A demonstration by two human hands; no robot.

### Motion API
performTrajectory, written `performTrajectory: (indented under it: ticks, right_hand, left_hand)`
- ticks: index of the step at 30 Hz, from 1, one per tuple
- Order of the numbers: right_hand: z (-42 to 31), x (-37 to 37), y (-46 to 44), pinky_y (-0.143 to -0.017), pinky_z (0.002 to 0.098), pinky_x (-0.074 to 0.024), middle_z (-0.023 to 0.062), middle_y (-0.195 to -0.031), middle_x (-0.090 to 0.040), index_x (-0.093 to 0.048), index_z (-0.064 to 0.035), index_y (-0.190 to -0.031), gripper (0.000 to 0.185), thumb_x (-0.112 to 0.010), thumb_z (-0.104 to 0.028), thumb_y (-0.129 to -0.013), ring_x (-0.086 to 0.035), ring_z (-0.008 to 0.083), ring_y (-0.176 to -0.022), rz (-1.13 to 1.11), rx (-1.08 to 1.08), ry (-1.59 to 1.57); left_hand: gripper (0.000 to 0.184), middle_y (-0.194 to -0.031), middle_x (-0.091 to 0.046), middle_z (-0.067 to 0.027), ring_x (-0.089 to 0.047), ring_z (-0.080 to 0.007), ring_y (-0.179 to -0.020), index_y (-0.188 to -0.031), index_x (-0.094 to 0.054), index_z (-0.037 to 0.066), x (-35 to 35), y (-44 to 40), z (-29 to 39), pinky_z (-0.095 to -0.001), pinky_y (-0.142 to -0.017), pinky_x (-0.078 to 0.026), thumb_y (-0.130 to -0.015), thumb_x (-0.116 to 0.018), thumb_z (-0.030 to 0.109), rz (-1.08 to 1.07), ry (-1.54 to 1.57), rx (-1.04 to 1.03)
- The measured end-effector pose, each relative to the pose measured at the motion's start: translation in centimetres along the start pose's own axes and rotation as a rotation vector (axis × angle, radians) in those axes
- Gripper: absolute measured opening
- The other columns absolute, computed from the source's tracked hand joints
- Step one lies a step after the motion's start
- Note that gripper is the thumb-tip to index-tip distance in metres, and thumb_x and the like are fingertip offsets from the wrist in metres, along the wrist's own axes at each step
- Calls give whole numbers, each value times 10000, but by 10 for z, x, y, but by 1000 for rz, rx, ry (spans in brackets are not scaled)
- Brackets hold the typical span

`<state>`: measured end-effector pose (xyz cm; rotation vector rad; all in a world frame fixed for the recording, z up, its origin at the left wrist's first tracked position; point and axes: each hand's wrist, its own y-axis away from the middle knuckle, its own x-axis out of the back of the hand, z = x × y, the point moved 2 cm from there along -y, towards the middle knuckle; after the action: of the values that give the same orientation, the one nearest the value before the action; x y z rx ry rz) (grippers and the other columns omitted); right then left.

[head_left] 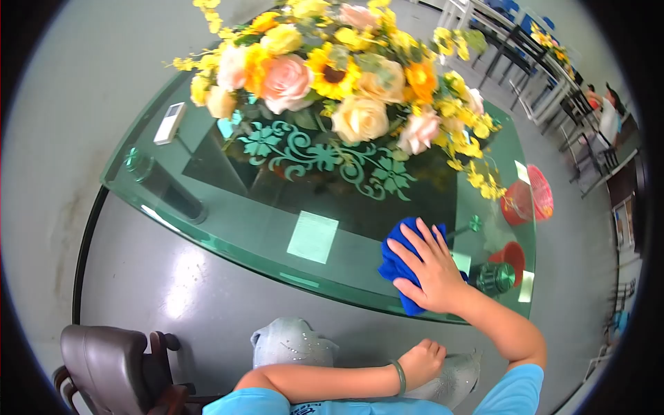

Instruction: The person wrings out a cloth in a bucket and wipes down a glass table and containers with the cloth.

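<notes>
My right hand (432,273) lies with fingers spread on a bunched blue cloth (394,270), which rests on the glass tabletop (259,238) near its front edge. The palm presses the cloth rather than closing round it. Across my lap, my left hand (422,361) is curled into a fist, with a green bangle at the wrist and nothing visible in the fingers. Beside my right wrist are a ridged round table fitting (495,278) and a red pot-like thing (510,257), seen through or by the glass.
Yellow, pink and orange flowers (332,76) spread over the table's far side. A white remote-like device (170,123) lies at the left. A brown leather chair (114,370) stands at lower left, a red bucket (529,197) beyond the right edge. Further back, a person (609,117) sits near tables.
</notes>
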<state>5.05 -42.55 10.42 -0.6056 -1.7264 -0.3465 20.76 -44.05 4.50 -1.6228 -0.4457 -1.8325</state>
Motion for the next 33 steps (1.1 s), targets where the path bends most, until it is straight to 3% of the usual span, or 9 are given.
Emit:
performTrajectory:
  ticks: [3, 6, 9, 16, 20, 23, 25, 29, 33]
  right_hand:
    - [-9, -3, -2, -1061, 587, -188, 187, -1427, -316, -465, -134, -1333, 569, -586, -387, -837, -254, 449, -1316, -38, 57, -19]
    - [-25, -7, -24, -1063, 588, -182, 176, -1426, -325, -462, -149, -1338, 570, -579, -397, -838, -250, 446, -1321, -111, 100, -8]
    - [-49, -17, -66, -1069, 582, -179, 158, -1424, -342, -456, -169, -1346, 561, -552, -422, -854, -248, 438, -1328, -126, 200, -40]
    - [-112, -57, -177, -1072, 590, -166, 179, -1424, -321, -422, -163, -1360, 587, -552, -430, -853, -232, 440, -1335, 4, 385, -87]
    - [-149, -82, -233, -1055, 609, -188, 210, -1407, -324, -408, -190, -1368, 568, -549, -406, -862, -250, 480, -1307, 120, 379, -141]
    - [-161, -86, -241, -1036, 633, -200, 240, -1393, -321, -401, -236, -1371, 567, -568, -392, -852, -261, 517, -1279, 168, 388, -123]
    - [-156, -74, -221, -1019, 651, -207, 253, -1396, -310, -429, -265, -1354, 549, -591, -370, -839, -268, 528, -1272, 142, 433, -172]
    - [-147, -59, -150, -997, 639, -266, 205, -1406, -334, -483, -258, -1316, 560, -648, -300, -783, -311, 488, -1271, -112, 597, -87]
    - [-152, -67, -152, -976, 625, -315, 158, -1402, -364, -501, -248, -1301, 595, -683, -250, -734, -351, 451, -1261, -70, 629, 105]
  left_hand:
    - [169, -860, -601, -81, -572, -215, -775, -762, -664, 29, -33, 4, -21, -330, -705, -468, -688, -566, 146, 150, 306, -1]
    - [139, -903, -617, -83, -600, -234, -851, -782, -663, 39, -41, 1, -30, -343, -744, -482, -712, -594, 138, -180, 348, -137]
    - [153, -951, -620, -97, -604, -261, -898, -823, -664, 23, -42, -2, -32, -363, -783, -486, -739, -585, 125, -105, 615, -11]
    - [186, -1006, -618, -125, -587, -276, -1002, -854, -658, 13, -44, -5, -56, -394, -846, -476, -799, -550, 154, -102, 432, 1]
    - [203, -1064, -612, -182, -610, -323, -972, -918, -664, -18, -73, -18, -55, -396, -823, -490, -751, -595, 74, 0, 717, 134]
    - [209, -1052, -623, -197, -616, -355, -954, -915, -674, -30, -76, -25, -58, -399, -805, -500, -733, -623, 61, 37, 906, 188]
    - [256, -1036, -627, -201, -615, -357, -962, -933, -673, -44, -89, -33, -47, -400, -803, -503, -689, -655, 33, -170, 600, 67]
    - [293, -1042, -632, -202, -621, -337, -957, -940, -674, -56, -45, -16, -65, -394, -776, -516, -659, -677, 28, -214, 641, -37]
    - [276, -1018, -639, -217, -641, -318, -910, -941, -659, -74, -113, -45, -47, -380, -751, -526, -675, -651, -2, -103, 822, 288]
